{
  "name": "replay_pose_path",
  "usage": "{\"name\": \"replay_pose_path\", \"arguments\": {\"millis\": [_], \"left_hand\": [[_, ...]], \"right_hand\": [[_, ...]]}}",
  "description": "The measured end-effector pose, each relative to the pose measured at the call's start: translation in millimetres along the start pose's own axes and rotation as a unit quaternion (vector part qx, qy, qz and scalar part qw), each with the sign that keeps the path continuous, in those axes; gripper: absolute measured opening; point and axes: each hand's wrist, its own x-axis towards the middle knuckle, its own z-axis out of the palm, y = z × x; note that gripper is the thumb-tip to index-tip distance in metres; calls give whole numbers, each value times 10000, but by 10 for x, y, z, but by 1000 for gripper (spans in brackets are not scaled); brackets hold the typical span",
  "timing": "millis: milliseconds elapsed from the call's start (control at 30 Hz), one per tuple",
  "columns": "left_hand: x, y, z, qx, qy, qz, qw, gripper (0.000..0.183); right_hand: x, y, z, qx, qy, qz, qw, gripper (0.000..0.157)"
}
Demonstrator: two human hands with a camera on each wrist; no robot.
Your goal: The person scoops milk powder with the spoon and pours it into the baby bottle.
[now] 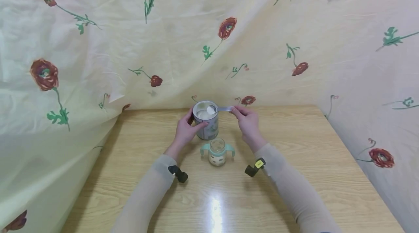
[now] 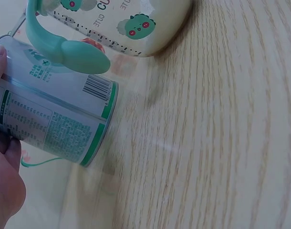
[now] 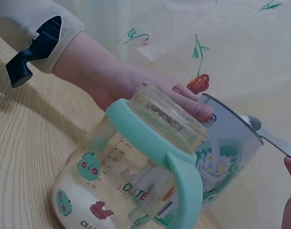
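Note:
A milk powder can stands upright and lidless, white powder visible inside. My left hand grips its left side, thumb across the front; the left wrist view shows the can's printed label. My right hand pinches the handle of a measuring scoop. The scoop's bowl, with white powder showing, is at the can's right rim. In front of the can stands an uncapped baby bottle with two teal handles and cartoon prints. Something whitish lies in its lower part. In the right wrist view the bottle partly hides the can.
A wooden table holds the can near its back edge. Flower-printed cloth hangs behind the table and along both sides. Each wrist wears a dark camera strap; the right one carries a yellow tag.

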Motion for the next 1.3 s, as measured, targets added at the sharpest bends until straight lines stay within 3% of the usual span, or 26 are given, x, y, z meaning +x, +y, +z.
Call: {"name": "replay_pose_path", "arguments": {"millis": [300,600,800,1033,1300], "left_hand": [[-9,6,2,54,-39,24,10000,95],[-18,33,-11,132,-56,-16,9999,95],[-11,28,-6,111,-134,-34,9998,96],[-6,26,-5,87,-135,-59,9999,97],[-19,57,-8,86,-125,-91,9998,97]], "right_hand": [[16,32,7,73,16,168,9998,37],[-4,7,-4,407,-95,620,9972,34],[-8,26,7,189,-15,348,9992,37],[-28,37,50,88,92,-213,9997,30],[-27,32,83,167,148,-329,9992,28]]}}
